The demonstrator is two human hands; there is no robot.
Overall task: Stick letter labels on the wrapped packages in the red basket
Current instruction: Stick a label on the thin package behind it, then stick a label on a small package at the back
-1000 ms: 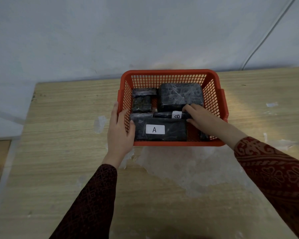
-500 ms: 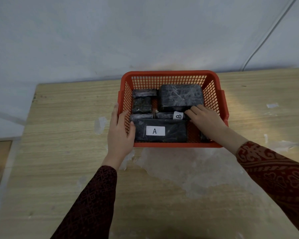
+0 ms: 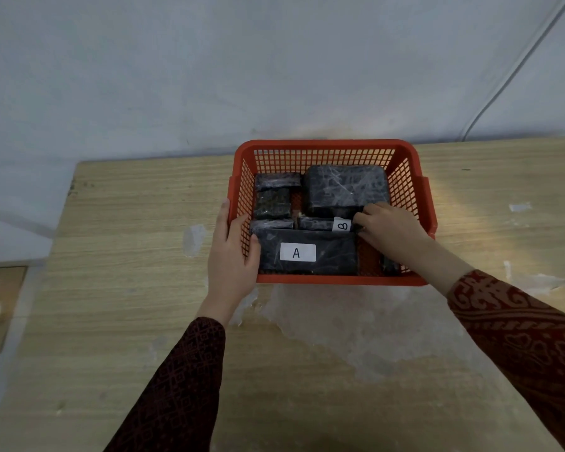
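From the head view, a red basket (image 3: 330,148) is seen on a wooden table (image 3: 118,256), filled with black wrapped packages. Its rim at nine o'clock is clasped by the left hand (image 3: 234,256), thumb inside the mesh wall. The right hand (image 3: 388,230) is reached in from four o'clock, its fingers curled against the narrow package (image 3: 317,224) bearing the B label (image 3: 342,226); whether it is pinched cannot be told. At six o'clock of that hand's fingertips lies the package (image 3: 307,254) carrying the A label (image 3: 297,252).
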